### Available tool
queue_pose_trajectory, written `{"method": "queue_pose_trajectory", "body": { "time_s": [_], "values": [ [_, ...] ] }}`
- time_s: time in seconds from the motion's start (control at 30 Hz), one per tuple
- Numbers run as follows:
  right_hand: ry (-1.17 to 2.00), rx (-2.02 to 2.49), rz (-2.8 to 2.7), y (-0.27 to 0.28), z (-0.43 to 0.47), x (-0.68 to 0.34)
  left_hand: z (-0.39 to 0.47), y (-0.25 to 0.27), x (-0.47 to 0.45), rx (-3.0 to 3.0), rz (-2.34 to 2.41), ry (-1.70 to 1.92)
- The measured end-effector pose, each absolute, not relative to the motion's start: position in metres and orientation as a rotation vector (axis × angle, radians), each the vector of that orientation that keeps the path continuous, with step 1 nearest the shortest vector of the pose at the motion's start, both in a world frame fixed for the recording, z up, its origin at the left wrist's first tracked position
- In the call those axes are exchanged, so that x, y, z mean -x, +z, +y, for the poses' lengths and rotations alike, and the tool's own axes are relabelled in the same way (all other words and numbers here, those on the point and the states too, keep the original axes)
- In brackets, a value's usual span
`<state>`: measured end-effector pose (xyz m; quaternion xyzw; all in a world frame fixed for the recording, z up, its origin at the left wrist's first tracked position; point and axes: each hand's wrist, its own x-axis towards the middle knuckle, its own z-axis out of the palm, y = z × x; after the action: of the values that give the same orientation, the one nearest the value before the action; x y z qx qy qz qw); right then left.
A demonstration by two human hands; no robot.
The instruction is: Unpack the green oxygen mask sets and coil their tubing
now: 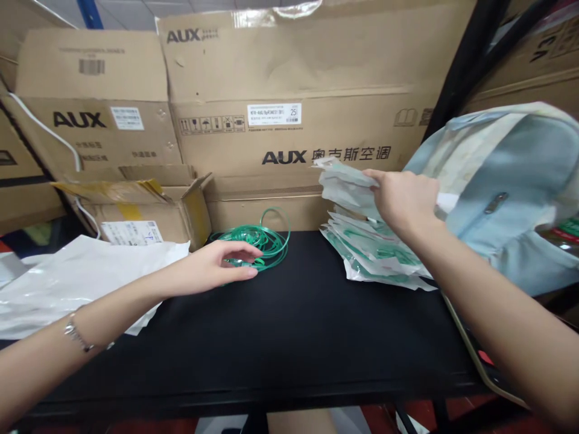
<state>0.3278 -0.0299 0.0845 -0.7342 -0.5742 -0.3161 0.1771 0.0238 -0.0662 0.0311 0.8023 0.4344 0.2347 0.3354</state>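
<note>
My right hand (404, 196) pinches the edge of a white plastic packet (346, 184), lifted over a pile on the right. That pile is made of several similar packets (380, 256), with green tubing showing through their clear sides. My left hand (230, 260) hovers at the centre left with its fingers curved and apart, holding nothing. Just behind its fingers lies a loose coil of green tubing (275, 241) with clear plastic parts, partly hidden by the hand.
White plastic bags (90, 277) lie at the left of the black tabletop (289, 337). Behind them stands a small open carton (176, 211). Large AUX cartons (294, 78) wall off the back. A light blue backpack (520, 175) sits at the right, above a phone-like device (486, 355).
</note>
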Motion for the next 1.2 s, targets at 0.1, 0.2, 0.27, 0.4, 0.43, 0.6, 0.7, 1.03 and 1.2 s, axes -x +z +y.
{"method": "queue_pose_trajectory", "body": {
  "time_s": [0.1,0.2,0.27,0.4,0.43,0.6,0.7,1.03,1.2],
  "values": [
    [-0.949,1.998,-1.711,0.078,-0.049,-0.294,-0.063,0.029,-0.042,-1.792,1.077,0.704],
    [-0.857,1.951,-1.965,0.053,-0.076,-0.249,-0.059,0.019,-0.060,-1.387,0.874,0.827],
    [-0.715,1.890,-2.174,0.031,-0.094,-0.222,-0.055,0.009,-0.068,-1.212,0.752,0.838],
    [-0.199,1.725,-2.551,-0.001,-0.117,-0.196,-0.043,-0.017,-0.072,-1.161,0.968,0.805],
    [-0.088,1.652,-2.615,-0.002,-0.118,-0.197,-0.040,-0.022,-0.071,-1.196,1.051,0.825],
    [-0.036,1.366,-2.417,0.023,-0.081,-0.230,-0.033,-0.027,-0.070,-1.445,1.222,0.956],
    [-0.122,1.229,-2.212,0.044,-0.029,-0.253,-0.033,-0.015,-0.073,-1.432,1.137,0.992],
    [1.355,1.005,-2.273,0.077,0.047,-0.279,-0.014,0.033,-0.044,-1.672,1.159,0.982],
    [1.355,1.129,-2.249,0.052,0.048,-0.261,0.011,0.039,-0.036,-1.828,1.346,0.843]
  ]
}}
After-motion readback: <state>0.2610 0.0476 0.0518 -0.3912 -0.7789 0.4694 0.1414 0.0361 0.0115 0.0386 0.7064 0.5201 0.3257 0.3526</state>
